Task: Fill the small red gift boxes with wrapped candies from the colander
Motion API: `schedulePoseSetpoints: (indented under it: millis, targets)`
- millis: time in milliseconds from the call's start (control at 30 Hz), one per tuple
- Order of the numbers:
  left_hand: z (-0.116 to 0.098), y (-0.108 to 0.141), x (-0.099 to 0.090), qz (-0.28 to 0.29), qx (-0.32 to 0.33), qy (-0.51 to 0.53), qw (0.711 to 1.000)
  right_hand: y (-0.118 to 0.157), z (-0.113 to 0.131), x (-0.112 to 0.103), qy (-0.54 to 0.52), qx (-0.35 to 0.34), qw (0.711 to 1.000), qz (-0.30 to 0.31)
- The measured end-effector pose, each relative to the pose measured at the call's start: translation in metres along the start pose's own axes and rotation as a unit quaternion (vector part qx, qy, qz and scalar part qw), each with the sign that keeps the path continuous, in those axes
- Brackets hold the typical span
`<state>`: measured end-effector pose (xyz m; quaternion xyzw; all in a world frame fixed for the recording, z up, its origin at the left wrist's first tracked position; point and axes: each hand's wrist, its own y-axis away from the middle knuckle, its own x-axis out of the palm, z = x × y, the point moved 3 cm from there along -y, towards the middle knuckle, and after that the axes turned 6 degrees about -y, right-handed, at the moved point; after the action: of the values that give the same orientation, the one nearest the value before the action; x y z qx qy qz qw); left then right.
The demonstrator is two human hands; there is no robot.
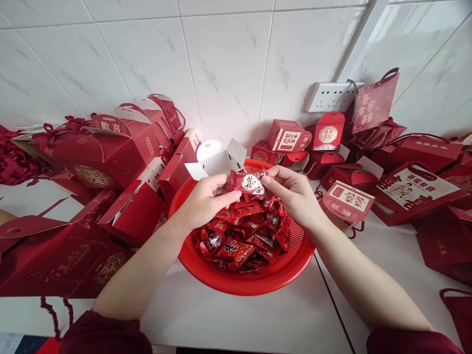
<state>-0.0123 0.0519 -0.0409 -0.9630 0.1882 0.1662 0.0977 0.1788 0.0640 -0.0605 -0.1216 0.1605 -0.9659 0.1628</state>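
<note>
Between my two hands is a red wrapped candy (248, 184) with a white patch and dark lettering. My left hand (210, 200) pinches its left end, thumb in front. At the right end, the thumb and fingers of my right hand (289, 191) grip the wrapper. Directly below is a red plastic basket (243, 289) with perforated sides, holding many red-wrapped candies (236, 250). An open box with white inner flaps (212, 156) stands just behind the candy, at the basket's far rim.
Red gift boxes (106, 152) crowd the left side, some with cord handles. More boxes (328, 132) and bags (376, 103) stand at the right. A white power strip (328, 96) is on the tiled wall (228, 64) behind the white table (177, 314).
</note>
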Motion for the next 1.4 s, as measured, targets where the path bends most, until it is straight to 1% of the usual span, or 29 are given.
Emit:
schedulePoseSetpoints:
  millis: [67, 133, 167, 233, 267, 300, 400, 467, 533, 600, 667, 700, 733, 800, 867, 933, 967, 1000, 1033, 1067, 1100, 1167, 1200, 1233, 1267, 1300, 1367, 1400]
  targets:
    - [-0.001, 0.001, 0.0, -0.009, 0.01, -0.03, 0.999, 0.0, -0.002, -0.001, 0.023, -0.006, 1.0, 0.005]
    - [-0.003, 0.002, 0.0, -0.052, 0.04, -0.116, 0.991, 0.001, -0.002, 0.0, 0.082, -0.026, 0.996, 0.011]
    - [-0.004, 0.004, 0.0, -0.081, 0.057, -0.175, 0.979, 0.001, -0.001, 0.001, 0.118, -0.041, 0.992, 0.018]
    - [-0.009, 0.007, 0.002, -0.129, 0.086, -0.29, 0.944, 0.003, 0.0, 0.004, 0.174, -0.068, 0.982, 0.044]
    - [-0.011, 0.009, 0.004, -0.137, 0.097, -0.329, 0.929, 0.005, 0.001, 0.006, 0.19, -0.075, 0.977, 0.059]
    - [-0.014, 0.011, 0.005, -0.137, 0.107, -0.351, 0.92, 0.006, 0.002, 0.008, 0.202, -0.076, 0.974, 0.074]
    - [-0.024, 0.015, 0.0, -0.129, 0.144, -0.366, 0.91, 0.009, 0.003, 0.009, 0.235, -0.066, 0.965, 0.094]
    - [-0.029, 0.015, -0.013, -0.154, 0.167, -0.384, 0.895, 0.009, 0.003, 0.009, 0.256, -0.059, 0.961, 0.087]
    - [-0.026, 0.011, -0.033, -0.205, 0.166, -0.416, 0.87, 0.008, 0.002, 0.008, 0.268, -0.058, 0.959, 0.078]
    - [-0.014, 0.003, -0.054, -0.251, 0.124, -0.431, 0.858, 0.007, 0.001, 0.008, 0.279, -0.059, 0.955, 0.075]
    - [0.002, -0.005, -0.071, -0.271, 0.075, -0.43, 0.858, 0.007, 0.001, 0.008, 0.29, -0.072, 0.951, 0.08]
    - [0.01, -0.009, -0.077, -0.264, 0.051, -0.425, 0.864, 0.007, 0.001, 0.008, 0.295, -0.085, 0.948, 0.086]
    - [0.016, -0.012, -0.08, -0.243, 0.039, -0.419, 0.874, 0.008, 0.002, 0.008, 0.299, -0.101, 0.944, 0.093]
    - [0.022, -0.016, -0.081, -0.183, 0.043, -0.409, 0.893, 0.008, 0.009, 0.005, 0.3, -0.137, 0.939, 0.094]
    - [0.021, -0.016, -0.077, -0.136, 0.066, -0.407, 0.901, 0.004, 0.021, 0.001, 0.292, -0.163, 0.94, 0.073]
    - [0.017, -0.014, -0.071, -0.121, 0.072, -0.412, 0.9, -0.004, 0.037, 0.001, 0.291, -0.18, 0.938, 0.06]
    - [0.016, -0.013, -0.069, -0.117, 0.068, -0.414, 0.9, -0.011, 0.045, 0.005, 0.304, -0.185, 0.932, 0.069]
    - [0.015, -0.012, -0.066, -0.112, 0.062, -0.414, 0.901, -0.019, 0.052, 0.01, 0.331, -0.188, 0.921, 0.088]
    - [0.015, -0.012, -0.063, -0.101, 0.058, -0.412, 0.903, -0.028, 0.056, 0.018, 0.373, -0.186, 0.902, 0.112]
    - [0.015, -0.012, -0.06, -0.084, 0.055, -0.408, 0.907, -0.038, 0.058, 0.027, 0.43, -0.18, 0.874, 0.136]
    - [0.017, -0.012, -0.057, -0.063, 0.051, -0.404, 0.911, -0.048, 0.058, 0.036, 0.495, -0.177, 0.838, 0.149]
    - [0.02, -0.013, -0.054, -0.031, 0.039, -0.399, 0.916, -0.066, 0.048, 0.053, 0.614, -0.152, 0.755, 0.174]
    - [0.021, -0.014, -0.054, -0.023, 0.034, -0.396, 0.917, -0.074, 0.041, 0.061, 0.646, -0.14, 0.727, 0.189]
    - [0.023, -0.014, -0.055, -0.021, 0.031, -0.393, 0.919, -0.081, 0.032, 0.066, 0.663, -0.123, 0.709, 0.203]
    - [0.024, -0.015, -0.056, -0.026, 0.029, -0.39, 0.92, -0.086, 0.022, 0.071, 0.672, -0.107, 0.7, 0.216]
    - [0.025, -0.015, -0.058, -0.033, 0.026, -0.387, 0.921, -0.09, 0.013, 0.074, 0.673, -0.094, 0.698, 0.226]
    - [0.027, -0.016, -0.062, -0.044, 0.015, -0.379, 0.924, -0.097, -0.001, 0.078, 0.665, -0.077, 0.705, 0.234]
    - [0.029, -0.017, -0.064, -0.049, 0.006, -0.375, 0.926, -0.099, -0.007, 0.079, 0.656, -0.073, 0.714, 0.235]
